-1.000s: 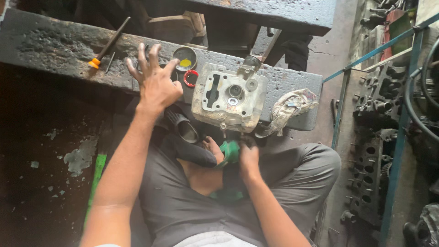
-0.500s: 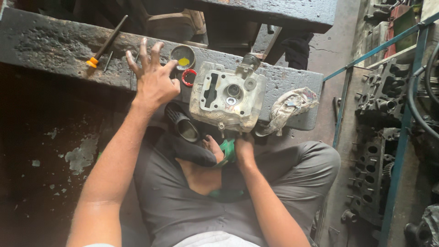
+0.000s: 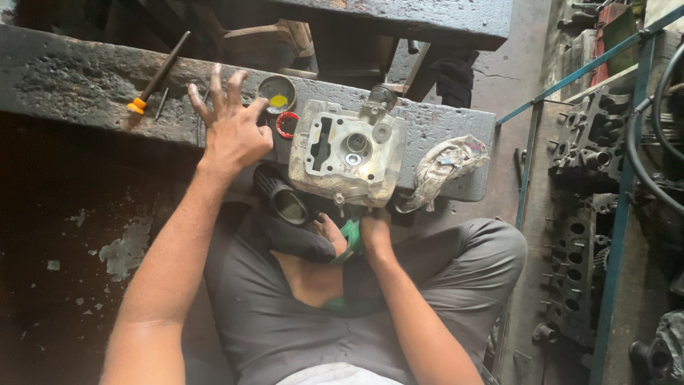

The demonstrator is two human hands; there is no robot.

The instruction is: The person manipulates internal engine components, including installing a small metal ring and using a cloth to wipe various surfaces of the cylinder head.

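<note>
The left hand [image 3: 231,128] hovered over the dark, grimy bench [image 3: 85,85] with all fingers spread wide and nothing between them. Over the previous second it had hardly shifted along the bench; it stayed poised and empty rather than closing on anything, so the work looked paused on that side. Just beyond its fingertips lay a thin rod tool with an orange tip [image 3: 153,78], and close beside its thumb sat a small round tin with yellow paste [image 3: 276,94] and a red ring [image 3: 287,124].

The right hand [image 3: 374,232] sat at the near lower edge of the pale metal cylinder head [image 3: 347,153], which rested on the bench edge directly above that hand and had not moved across the frames. The hand appeared to steady the casting from beneath, but its fingers were tucked under the metal, so I could not tell whether they were closed or slack. A green object [image 3: 350,239] showed just beside that hand, its shape too hidden to name. A dirty rag [image 3: 445,162] lay on the bench well outside the right hand, and a black rubber sleeve [image 3: 281,196] lay between the two hands
</note>
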